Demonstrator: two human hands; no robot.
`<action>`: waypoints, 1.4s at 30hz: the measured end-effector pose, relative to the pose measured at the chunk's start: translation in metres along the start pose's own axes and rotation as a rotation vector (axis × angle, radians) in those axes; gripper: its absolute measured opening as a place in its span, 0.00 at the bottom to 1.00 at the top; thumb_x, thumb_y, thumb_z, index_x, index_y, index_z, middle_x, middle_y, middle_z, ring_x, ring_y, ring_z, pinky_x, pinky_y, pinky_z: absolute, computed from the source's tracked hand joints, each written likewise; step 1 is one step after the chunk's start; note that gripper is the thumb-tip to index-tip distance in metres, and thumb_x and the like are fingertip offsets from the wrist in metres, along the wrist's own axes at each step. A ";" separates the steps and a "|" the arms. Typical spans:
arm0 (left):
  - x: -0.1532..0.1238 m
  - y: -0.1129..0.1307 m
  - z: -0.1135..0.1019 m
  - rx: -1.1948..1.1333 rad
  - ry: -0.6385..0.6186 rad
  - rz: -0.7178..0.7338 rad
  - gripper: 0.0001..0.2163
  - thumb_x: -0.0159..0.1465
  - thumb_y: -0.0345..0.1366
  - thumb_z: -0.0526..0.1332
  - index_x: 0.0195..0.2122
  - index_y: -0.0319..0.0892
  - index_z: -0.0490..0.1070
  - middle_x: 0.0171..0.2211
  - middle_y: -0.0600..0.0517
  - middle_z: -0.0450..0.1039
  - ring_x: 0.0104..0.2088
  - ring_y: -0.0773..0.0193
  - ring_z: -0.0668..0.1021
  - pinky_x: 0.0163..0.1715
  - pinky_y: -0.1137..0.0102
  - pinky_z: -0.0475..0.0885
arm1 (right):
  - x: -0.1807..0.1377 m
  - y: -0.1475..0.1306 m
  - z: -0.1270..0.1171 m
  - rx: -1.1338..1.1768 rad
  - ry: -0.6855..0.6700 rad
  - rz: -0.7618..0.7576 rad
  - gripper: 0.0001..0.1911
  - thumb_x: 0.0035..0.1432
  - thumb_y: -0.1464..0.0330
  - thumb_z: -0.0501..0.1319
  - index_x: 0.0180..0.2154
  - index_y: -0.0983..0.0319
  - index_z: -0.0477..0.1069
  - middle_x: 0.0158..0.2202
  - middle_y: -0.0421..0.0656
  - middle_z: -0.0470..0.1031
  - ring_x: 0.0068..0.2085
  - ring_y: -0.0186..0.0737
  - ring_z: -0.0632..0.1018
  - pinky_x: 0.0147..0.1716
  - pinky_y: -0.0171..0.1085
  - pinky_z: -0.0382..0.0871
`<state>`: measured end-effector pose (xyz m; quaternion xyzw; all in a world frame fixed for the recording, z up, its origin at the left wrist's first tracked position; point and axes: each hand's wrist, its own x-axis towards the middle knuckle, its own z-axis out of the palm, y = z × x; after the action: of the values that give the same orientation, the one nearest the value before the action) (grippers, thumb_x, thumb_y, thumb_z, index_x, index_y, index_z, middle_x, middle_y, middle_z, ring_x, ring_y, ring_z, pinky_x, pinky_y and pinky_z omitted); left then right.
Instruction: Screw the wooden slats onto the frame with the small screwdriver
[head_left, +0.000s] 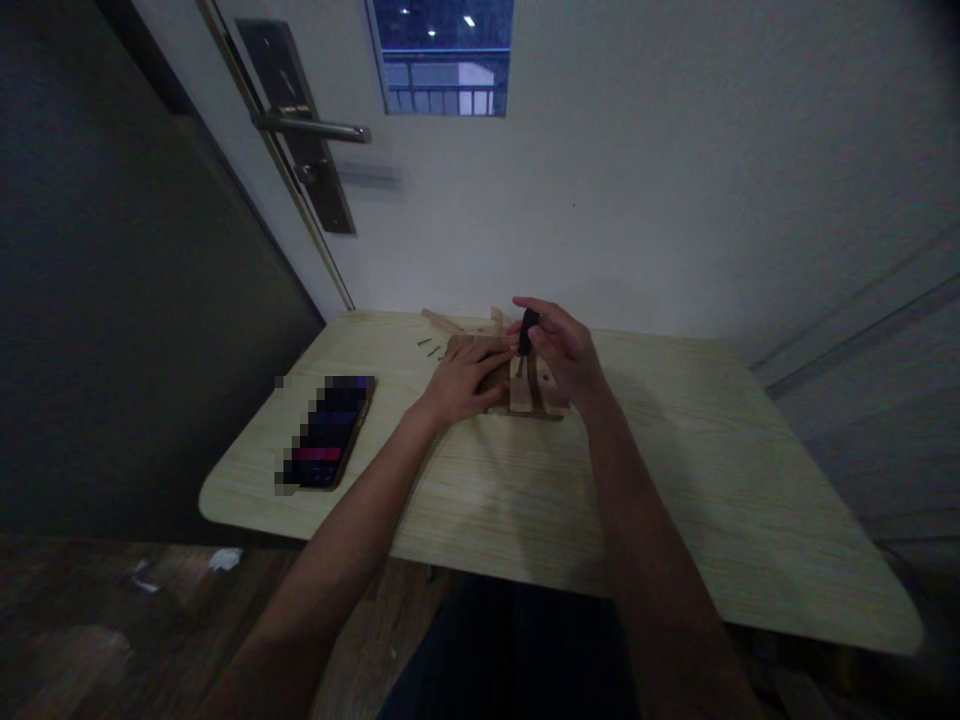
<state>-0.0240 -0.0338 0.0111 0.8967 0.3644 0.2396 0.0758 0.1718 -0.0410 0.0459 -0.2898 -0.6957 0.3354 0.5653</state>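
Note:
My right hand (566, 350) is closed around the black handle of a screwdriver (528, 332), held nearly upright. The screwdriver's lower end points down at a light wooden strip (521, 392), where a small dark spot shows; whether it sits in a screw I cannot make out. My left hand (469, 380) lies flat with its fingers stretched over a brown wooden board (495, 382), pressing on it. Several screws (433, 351) lie on the table to the left of the board. Behind my hands, more light wooden pieces (442, 321) stick out.
A phone (330, 435) lies on the left of the pale wood-grain table (675, 480). Right behind the table stands a white door with a metal handle (315, 127) and a small window (446, 60). Scraps of white paper (225, 559) are on the floor at lower left.

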 end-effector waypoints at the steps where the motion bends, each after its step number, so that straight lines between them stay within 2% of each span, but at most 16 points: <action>1: 0.000 0.000 0.000 0.002 -0.004 -0.003 0.23 0.67 0.41 0.58 0.64 0.44 0.69 0.67 0.44 0.65 0.65 0.45 0.69 0.64 0.47 0.64 | 0.000 0.001 0.001 0.001 0.016 0.022 0.27 0.59 0.45 0.64 0.54 0.54 0.73 0.41 0.43 0.83 0.41 0.41 0.84 0.45 0.43 0.81; 7: -0.001 -0.001 0.002 0.010 -0.007 -0.024 0.24 0.67 0.42 0.58 0.64 0.45 0.68 0.65 0.44 0.67 0.64 0.45 0.70 0.63 0.47 0.66 | 0.001 0.005 0.006 0.001 0.120 0.110 0.36 0.47 0.46 0.73 0.55 0.52 0.71 0.34 0.39 0.83 0.36 0.44 0.84 0.41 0.45 0.82; 10: -0.001 -0.002 0.002 0.015 -0.008 -0.024 0.24 0.67 0.42 0.58 0.64 0.45 0.69 0.65 0.44 0.67 0.64 0.45 0.70 0.63 0.48 0.65 | 0.002 0.007 0.005 -0.011 0.138 0.116 0.36 0.45 0.50 0.74 0.55 0.51 0.70 0.32 0.38 0.82 0.35 0.43 0.84 0.39 0.44 0.82; 13: -0.001 -0.002 0.002 0.016 -0.010 -0.019 0.24 0.68 0.42 0.58 0.64 0.43 0.69 0.65 0.42 0.67 0.64 0.45 0.70 0.63 0.48 0.65 | 0.002 0.007 0.004 -0.038 0.138 0.090 0.31 0.48 0.54 0.74 0.53 0.52 0.72 0.31 0.37 0.80 0.33 0.41 0.83 0.37 0.42 0.81; 16: -0.001 -0.001 0.001 0.014 -0.014 -0.011 0.25 0.68 0.42 0.57 0.64 0.41 0.68 0.65 0.41 0.66 0.64 0.45 0.69 0.63 0.48 0.65 | 0.001 0.006 0.005 -0.086 0.150 0.071 0.23 0.50 0.56 0.72 0.48 0.53 0.75 0.35 0.38 0.81 0.34 0.39 0.81 0.35 0.42 0.80; 22: -0.001 0.000 0.001 0.027 -0.021 -0.019 0.24 0.68 0.43 0.57 0.65 0.44 0.67 0.65 0.44 0.67 0.64 0.45 0.70 0.64 0.47 0.64 | 0.003 0.004 0.006 -0.106 0.222 0.059 0.16 0.45 0.60 0.74 0.39 0.54 0.78 0.36 0.37 0.81 0.30 0.34 0.76 0.30 0.36 0.76; 25: -0.001 -0.001 0.001 0.019 -0.023 -0.013 0.25 0.68 0.42 0.57 0.65 0.43 0.67 0.66 0.42 0.66 0.64 0.45 0.69 0.64 0.48 0.63 | 0.003 0.005 0.003 -0.137 0.216 0.029 0.19 0.48 0.60 0.73 0.44 0.54 0.79 0.38 0.38 0.80 0.31 0.35 0.77 0.31 0.36 0.77; 29: -0.001 -0.002 0.004 0.007 -0.003 -0.003 0.24 0.68 0.41 0.58 0.65 0.43 0.68 0.65 0.43 0.67 0.64 0.45 0.70 0.64 0.48 0.64 | 0.000 0.004 -0.002 -0.236 0.139 -0.035 0.25 0.56 0.58 0.69 0.56 0.53 0.76 0.47 0.42 0.80 0.36 0.36 0.78 0.37 0.38 0.79; 34: -0.001 -0.003 0.005 0.021 0.004 -0.009 0.24 0.68 0.42 0.58 0.65 0.44 0.68 0.64 0.43 0.68 0.63 0.45 0.71 0.62 0.46 0.65 | -0.002 -0.006 -0.001 -0.305 0.059 -0.024 0.21 0.66 0.55 0.59 0.55 0.57 0.76 0.44 0.44 0.82 0.31 0.35 0.78 0.35 0.38 0.78; 37: -0.001 -0.003 0.005 0.015 0.003 -0.002 0.24 0.69 0.42 0.57 0.65 0.42 0.68 0.65 0.42 0.67 0.64 0.44 0.70 0.63 0.46 0.65 | -0.003 -0.010 0.000 -0.250 0.024 -0.077 0.22 0.69 0.54 0.56 0.56 0.57 0.75 0.44 0.45 0.82 0.40 0.39 0.82 0.43 0.40 0.78; 39: 0.000 -0.002 0.004 0.017 0.001 -0.007 0.24 0.69 0.43 0.56 0.65 0.41 0.67 0.65 0.41 0.67 0.64 0.45 0.70 0.63 0.47 0.65 | -0.002 -0.009 0.000 -0.181 0.021 -0.101 0.21 0.69 0.54 0.56 0.54 0.57 0.76 0.45 0.44 0.83 0.45 0.39 0.82 0.47 0.40 0.78; 42: -0.001 -0.001 0.003 0.020 -0.008 -0.015 0.24 0.69 0.44 0.56 0.65 0.42 0.68 0.65 0.42 0.67 0.64 0.45 0.70 0.64 0.48 0.65 | -0.002 -0.005 -0.001 -0.059 0.021 -0.061 0.19 0.66 0.55 0.60 0.54 0.57 0.76 0.44 0.44 0.83 0.45 0.38 0.83 0.47 0.38 0.78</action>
<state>-0.0234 -0.0335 0.0081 0.8955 0.3732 0.2320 0.0701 0.1726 -0.0452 0.0489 -0.2886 -0.7076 0.2945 0.5738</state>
